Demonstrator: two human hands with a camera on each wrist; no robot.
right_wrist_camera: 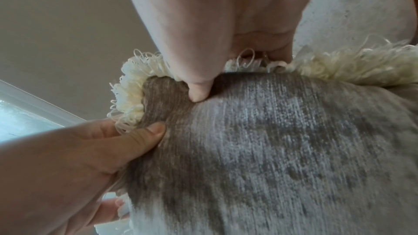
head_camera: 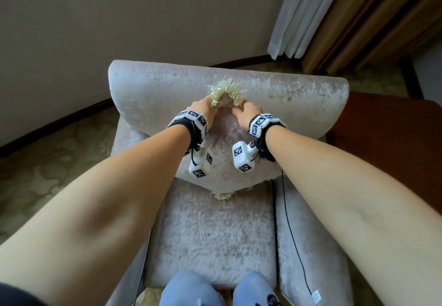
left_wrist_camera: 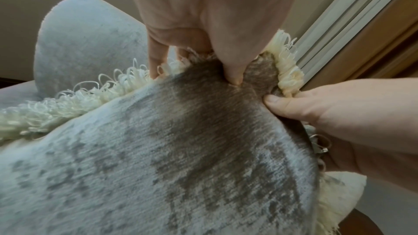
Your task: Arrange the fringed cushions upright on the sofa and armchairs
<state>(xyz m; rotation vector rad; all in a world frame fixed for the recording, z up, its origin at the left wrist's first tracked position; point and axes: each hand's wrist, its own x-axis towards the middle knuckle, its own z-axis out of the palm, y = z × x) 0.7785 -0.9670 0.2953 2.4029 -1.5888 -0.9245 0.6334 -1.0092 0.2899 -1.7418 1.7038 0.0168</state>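
I see a square cushion (head_camera: 227,162) standing on one corner like a diamond in the middle of the head view, leaning against the back of the armchair (head_camera: 299,95). Its cover is a silvery grey crushed velvet with darker mottled patches, and a cream looped-yarn fringe (head_camera: 224,91) runs along its edges. The armchair wears the same pale velvety pile, with a rounded back and a flat seat pad.

My left hand (head_camera: 205,108) pinches the cushion's top corner from the left side, thumb (left_wrist_camera: 233,71) dug into the velvet and the fingers behind the fringe. My right hand (head_camera: 246,111) pinches the same corner from the right, thumb (right_wrist_camera: 199,92) pressed into the front face, fingers over the fringed edge. So the corner sits between both grips, with the rest of the cushion hanging below my wrists and its bottom corner touching the seat.

At upper right of the head view hang a white sheer curtain (head_camera: 294,13) and tan drapes (head_camera: 373,18); patterned carpet (head_camera: 47,162) lies at left.
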